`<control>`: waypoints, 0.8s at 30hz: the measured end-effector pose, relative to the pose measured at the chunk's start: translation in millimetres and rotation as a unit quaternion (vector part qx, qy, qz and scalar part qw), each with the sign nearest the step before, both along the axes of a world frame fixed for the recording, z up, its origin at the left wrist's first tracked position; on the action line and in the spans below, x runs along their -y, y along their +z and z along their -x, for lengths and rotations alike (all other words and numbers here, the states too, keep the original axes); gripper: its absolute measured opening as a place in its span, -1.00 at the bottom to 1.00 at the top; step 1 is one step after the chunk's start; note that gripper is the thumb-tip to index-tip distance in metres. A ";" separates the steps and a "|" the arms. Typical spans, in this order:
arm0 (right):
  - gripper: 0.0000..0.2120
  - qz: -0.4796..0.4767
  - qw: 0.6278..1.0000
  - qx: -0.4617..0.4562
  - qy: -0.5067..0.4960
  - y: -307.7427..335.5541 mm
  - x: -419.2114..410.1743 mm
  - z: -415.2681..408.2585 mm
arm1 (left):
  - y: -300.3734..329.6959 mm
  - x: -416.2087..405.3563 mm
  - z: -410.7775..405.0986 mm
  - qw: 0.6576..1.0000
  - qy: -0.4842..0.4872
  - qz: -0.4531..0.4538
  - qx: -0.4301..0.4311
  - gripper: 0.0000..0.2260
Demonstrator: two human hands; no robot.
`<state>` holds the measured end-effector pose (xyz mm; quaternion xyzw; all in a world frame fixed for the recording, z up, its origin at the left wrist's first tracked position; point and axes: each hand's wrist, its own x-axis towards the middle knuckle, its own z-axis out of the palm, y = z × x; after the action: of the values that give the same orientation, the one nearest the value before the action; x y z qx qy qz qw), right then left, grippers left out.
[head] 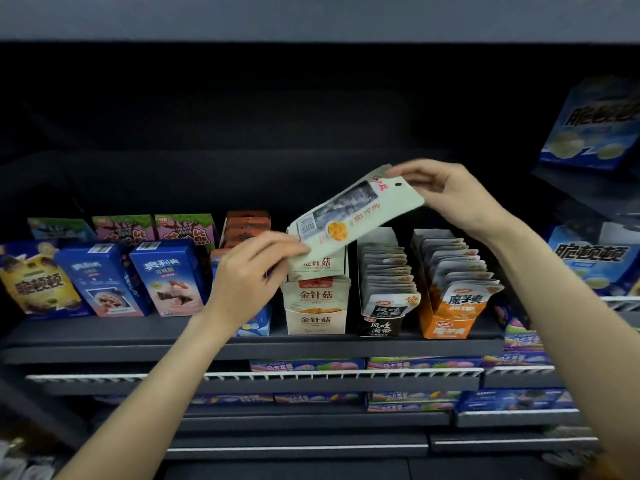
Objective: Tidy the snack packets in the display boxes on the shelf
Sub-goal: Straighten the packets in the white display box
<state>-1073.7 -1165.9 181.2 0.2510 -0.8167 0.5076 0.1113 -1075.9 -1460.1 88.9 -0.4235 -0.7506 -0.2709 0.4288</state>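
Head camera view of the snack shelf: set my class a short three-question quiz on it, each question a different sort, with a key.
1. True or false: both hands hold the pale packet.
2. Which display box stands furthest right on the shelf? A white box; B black box; C orange box.
3. Fill in: the held packet is tilted, its higher end at the ___ hand.

Key:
1. True: the left hand grips the lower end, the right hand pinches the upper end.
2. C.
3. Right.

金针菇 on cream box (316,320), 风吃海带 on black box (380,328)
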 end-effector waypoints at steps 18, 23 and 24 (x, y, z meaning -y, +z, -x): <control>-0.95 -0.083 0.982 -0.087 -0.147 -28.2 27.5 29.4 | -22.5 6.6 -29.4 0.938 0.079 0.031 0.336 -0.76; -0.81 -0.324 0.924 -0.154 -0.135 -45.9 58.0 39.6 | -28.3 7.3 -36.5 0.959 0.138 0.095 0.229 -0.69; -0.78 -0.369 0.905 -0.164 -0.133 -50.5 66.2 42.8 | -30.1 6.7 -37.9 0.961 0.146 0.106 0.209 -0.70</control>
<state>-1116.5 -1232.0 130.7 0.2428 -0.9416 0.1022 0.2099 -1038.0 -1466.8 58.7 -0.2861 -0.9016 -0.2065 0.2502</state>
